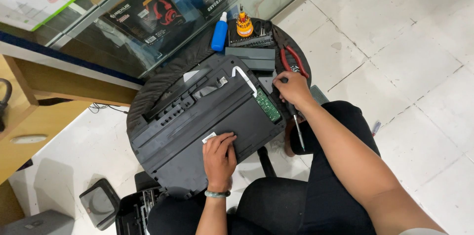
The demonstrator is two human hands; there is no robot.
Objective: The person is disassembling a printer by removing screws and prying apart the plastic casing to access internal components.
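Observation:
A large black printer-like device [197,121] lies on a round black stool [148,92] between my knees. My left hand [219,153], with a green bracelet at the wrist, rests flat on the device's near panel beside a small white label [209,137]. My right hand [292,89] is at the device's right end, closed around a black-handled screwdriver [297,129] whose metal shaft sticks out below the hand towards me. A green circuit board [267,105] shows in the open right end, just left of that hand. A white ribbon cable [245,78] lies across the top.
At the stool's far side lie a blue bottle [219,31], an orange screwdriver set [244,25], a bit case [249,41], a black cover part [251,58] and red-handled pliers [295,60]. A glass display case [123,13] stands behind, a wooden desk [29,116] at left. Black parts [98,203] lie on the tiled floor.

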